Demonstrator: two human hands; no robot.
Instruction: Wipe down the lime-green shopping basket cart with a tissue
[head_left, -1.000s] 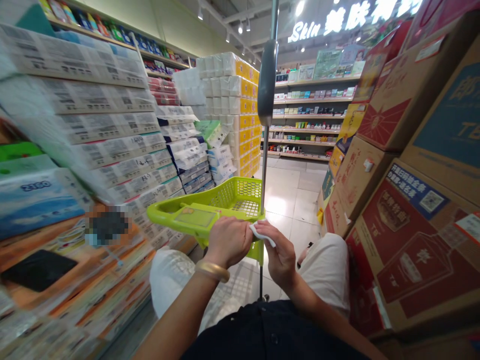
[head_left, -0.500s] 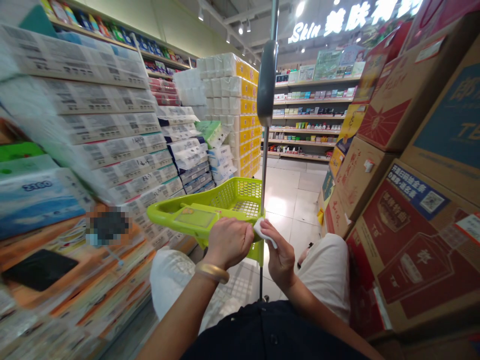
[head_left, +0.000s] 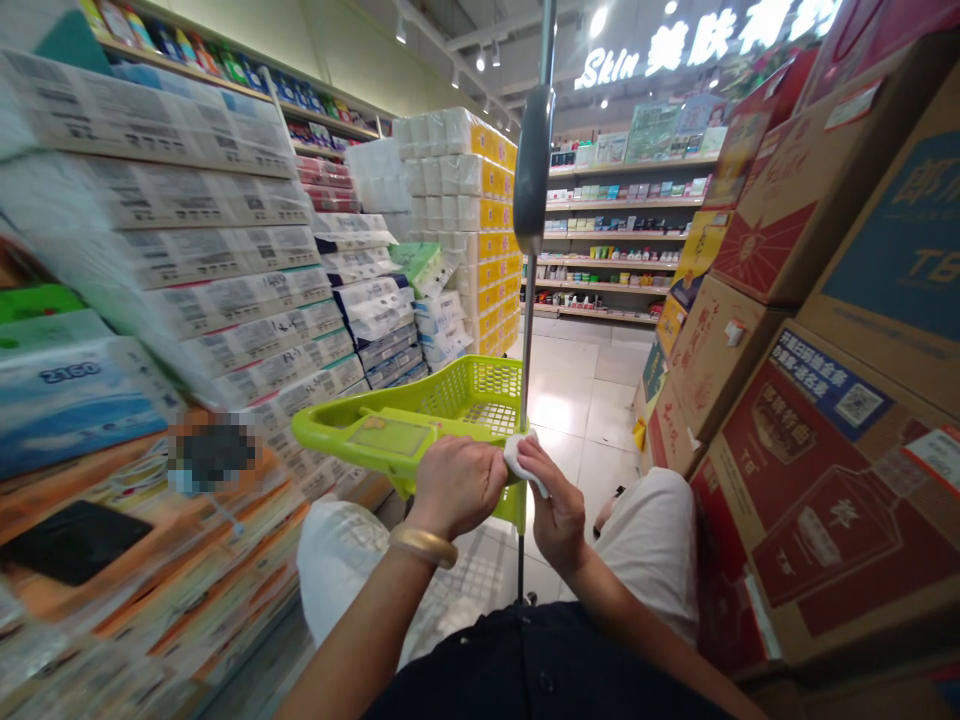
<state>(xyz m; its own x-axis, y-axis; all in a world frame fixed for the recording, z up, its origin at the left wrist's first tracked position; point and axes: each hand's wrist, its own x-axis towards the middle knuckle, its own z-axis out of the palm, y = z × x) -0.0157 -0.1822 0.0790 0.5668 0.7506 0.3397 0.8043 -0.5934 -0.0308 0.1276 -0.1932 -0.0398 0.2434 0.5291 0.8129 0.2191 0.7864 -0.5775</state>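
Note:
A lime-green plastic shopping cart (head_left: 375, 435) with a mesh basket stands right in front of me. My left hand (head_left: 459, 485), with a gold bangle at its wrist, is closed round the cart's near edge; what lies under its fingers is hidden. Beside it my right hand (head_left: 553, 500) pinches a folded white wipe (head_left: 521, 458), pressed against the part that sticks out by the left fist. Just behind the wipe rises a thin metal pole (head_left: 530, 330) carrying a dark grey grip (head_left: 532, 170).
Stacked packs of tissue (head_left: 225, 240) line the left. On an orange-topped stack lies a black phone (head_left: 75, 540). Cardboard cartons (head_left: 840, 500) rise close on the right. A tiled aisle (head_left: 570, 400) leads to shelves (head_left: 615, 230) of small goods.
My right hand and the wipe have shifted slightly to the left, closer to the left fist. The left hand and the cart stay nearly where they were.

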